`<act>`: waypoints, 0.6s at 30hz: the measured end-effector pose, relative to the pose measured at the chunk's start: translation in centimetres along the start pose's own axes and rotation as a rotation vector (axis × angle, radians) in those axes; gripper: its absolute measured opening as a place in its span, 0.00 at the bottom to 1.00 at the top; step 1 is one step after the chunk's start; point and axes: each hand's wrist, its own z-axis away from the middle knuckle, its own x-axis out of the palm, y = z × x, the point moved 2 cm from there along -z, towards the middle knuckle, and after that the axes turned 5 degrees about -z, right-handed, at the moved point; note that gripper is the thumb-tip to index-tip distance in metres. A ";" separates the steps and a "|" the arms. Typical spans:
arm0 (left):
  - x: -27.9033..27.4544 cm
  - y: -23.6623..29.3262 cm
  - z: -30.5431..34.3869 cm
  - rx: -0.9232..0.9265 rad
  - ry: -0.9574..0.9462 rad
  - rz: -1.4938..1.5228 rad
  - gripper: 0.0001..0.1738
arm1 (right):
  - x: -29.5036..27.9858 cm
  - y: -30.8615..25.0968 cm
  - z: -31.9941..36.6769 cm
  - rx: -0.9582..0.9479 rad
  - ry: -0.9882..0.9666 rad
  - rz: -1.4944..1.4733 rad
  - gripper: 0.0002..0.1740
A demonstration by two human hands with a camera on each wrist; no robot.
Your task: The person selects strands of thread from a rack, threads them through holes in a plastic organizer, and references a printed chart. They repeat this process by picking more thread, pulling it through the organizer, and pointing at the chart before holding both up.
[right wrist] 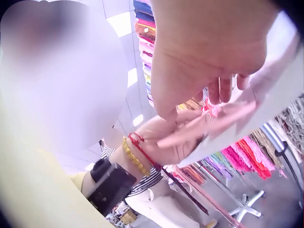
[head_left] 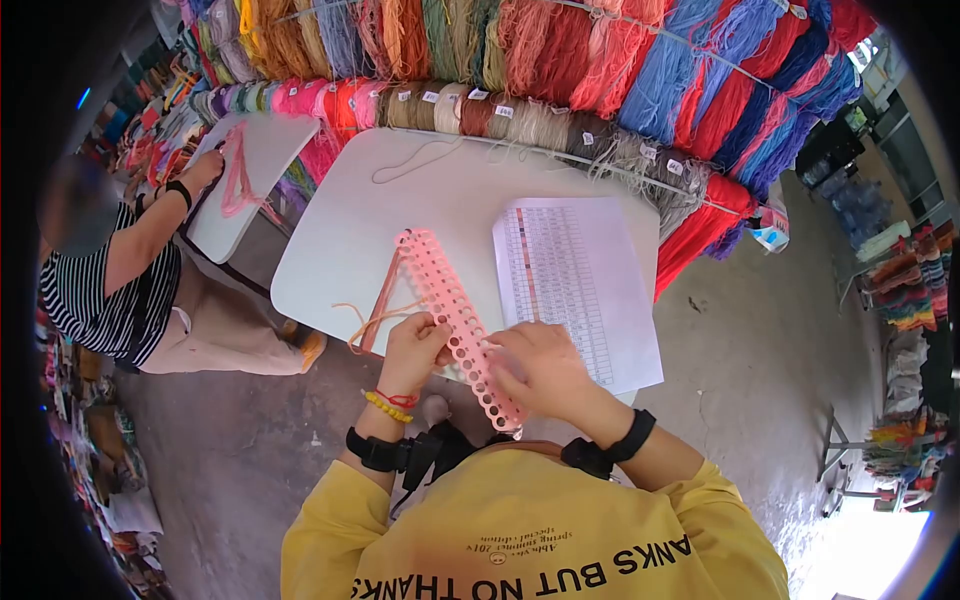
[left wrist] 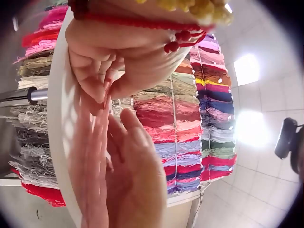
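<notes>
A long pink strip with rows of round holes (head_left: 440, 290) lies slantwise over the white table's front edge, its near end past the edge. Pink and peach threads (head_left: 385, 293) hang along its left side. At the strip's left edge, the left hand (head_left: 415, 350) pinches pink thread between thumb and fingers, seen closer in the left wrist view (left wrist: 106, 88). Across the strip, the right hand (head_left: 545, 370) is at its right edge, blurred; in the left wrist view its fingers look loosely bent, with nothing visibly gripped.
A printed chart sheet (head_left: 570, 290) lies on the white table (head_left: 340, 220), right of the strip. Hanging yarn bundles (head_left: 540, 60) line the far side. A loose pale thread (head_left: 415, 162) lies near the back edge. Another person (head_left: 130, 270) is at a second table on the left.
</notes>
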 end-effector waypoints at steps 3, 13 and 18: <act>0.1 -0.3 0.0 0.014 -0.022 0.012 0.11 | -1.5 2.0 0.5 0.071 0.062 0.094 0.19; 2.0 1.1 1.6 0.025 -0.146 0.074 0.18 | -3.0 4.4 0.5 0.401 -0.108 0.282 0.30; 2.7 1.3 1.3 0.037 -0.206 0.102 0.18 | -2.9 4.7 0.5 0.416 -0.136 0.287 0.33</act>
